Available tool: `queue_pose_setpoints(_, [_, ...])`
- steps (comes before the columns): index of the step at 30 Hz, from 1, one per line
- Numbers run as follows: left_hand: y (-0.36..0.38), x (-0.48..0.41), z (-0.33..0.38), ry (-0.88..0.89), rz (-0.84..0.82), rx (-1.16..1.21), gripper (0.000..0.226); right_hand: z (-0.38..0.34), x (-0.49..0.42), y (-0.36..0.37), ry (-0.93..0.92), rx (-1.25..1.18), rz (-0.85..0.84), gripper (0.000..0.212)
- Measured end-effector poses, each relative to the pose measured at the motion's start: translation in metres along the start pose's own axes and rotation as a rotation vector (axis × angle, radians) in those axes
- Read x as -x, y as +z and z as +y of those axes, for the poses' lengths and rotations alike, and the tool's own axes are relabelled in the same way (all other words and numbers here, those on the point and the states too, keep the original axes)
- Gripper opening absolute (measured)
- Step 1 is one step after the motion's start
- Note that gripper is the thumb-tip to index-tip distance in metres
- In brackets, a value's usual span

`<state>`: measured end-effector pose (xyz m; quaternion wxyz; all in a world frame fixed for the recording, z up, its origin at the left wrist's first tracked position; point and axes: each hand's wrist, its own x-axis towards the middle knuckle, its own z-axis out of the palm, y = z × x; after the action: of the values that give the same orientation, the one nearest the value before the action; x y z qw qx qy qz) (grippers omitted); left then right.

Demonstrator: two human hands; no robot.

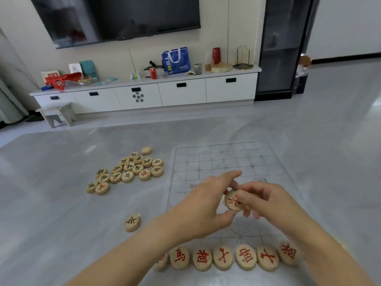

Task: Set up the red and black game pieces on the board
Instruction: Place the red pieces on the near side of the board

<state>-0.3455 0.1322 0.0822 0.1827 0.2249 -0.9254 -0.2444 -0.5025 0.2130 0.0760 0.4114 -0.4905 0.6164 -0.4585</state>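
Note:
A transparent gridded board [224, 162] lies on the grey table. Along its near edge stands a row of several round wooden pieces with red characters [223, 257]. Above the board's middle, my left hand [206, 205] and my right hand [261, 200] meet around one red-marked piece [233, 201]. My left thumb and fingers pinch its edge; my right thumb lies over its face with the fingers curled behind. A loose pile of black and red pieces [127, 171] lies left of the board. One black-marked piece [132, 222] lies alone nearer me.
The grey table [51, 182] reaches to a far edge. Beyond it stand a white low cabinet [144, 93] cluttered with bags and cans, a small stool [56, 114], a wall television and a dark glass cabinet [282, 48] at the right.

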Motion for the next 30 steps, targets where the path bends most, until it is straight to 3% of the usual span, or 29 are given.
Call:
queue_pose_setpoints(4, [0.017,-0.014,0.004,0.018,0.011,-0.023,0.070,0.011,0.000,-0.017,0.079,-0.037,0.029,0.018])
queue_pose_setpoints(7, [0.009,-0.011,-0.028,-0.066,0.040,-0.090,0.069,0.028,-0.006,-0.051,0.121,-0.077,0.373,0.012])
queue_pose_setpoints(10, [-0.014,0.003,-0.090,-0.308,0.172,-0.133,0.064,0.048,-0.011,-0.094,0.196,-0.048,0.624,0.017])
queue_pose_setpoints(17, [-0.068,0.057,-0.188,-0.768,0.437,-0.204,0.050,0.080,-0.023,-0.100,0.331,0.193,0.582,0.016])
queue_pose_setpoints(25, [-0.072,0.093,-0.220,-0.929,0.438,-0.334,0.066,0.081,-0.025,-0.103,0.382,0.350,0.567,0.027])
queue_pose_setpoints(30, [-0.071,0.100,-0.225,-0.981,0.403,-0.356,0.061,0.080,-0.023,-0.103,0.385,0.404,0.546,0.020])
